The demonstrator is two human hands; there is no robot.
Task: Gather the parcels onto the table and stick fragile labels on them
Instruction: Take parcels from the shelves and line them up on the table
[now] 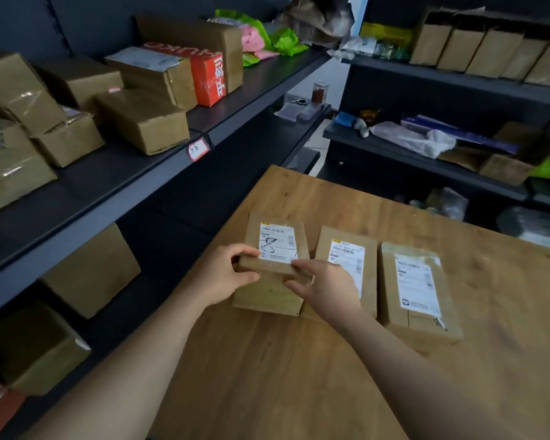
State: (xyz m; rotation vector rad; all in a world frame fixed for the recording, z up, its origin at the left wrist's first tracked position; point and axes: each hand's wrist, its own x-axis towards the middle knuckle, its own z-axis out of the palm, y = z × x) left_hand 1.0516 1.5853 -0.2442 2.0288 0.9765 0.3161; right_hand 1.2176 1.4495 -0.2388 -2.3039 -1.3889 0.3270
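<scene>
Cardboard parcel (277, 246) at frame centre, pinched by left hand (226, 274) and right hand (326, 289) over bench (299, 376); could slip against neighbour parcel (346, 246) with loose pinch.

Dim light is cast; the dark metal shelves (115, 192) are left in shadow, the brown wooden surface (299, 376) lit best. Edges are bowed and blurred toward nine o'clock.
</scene>
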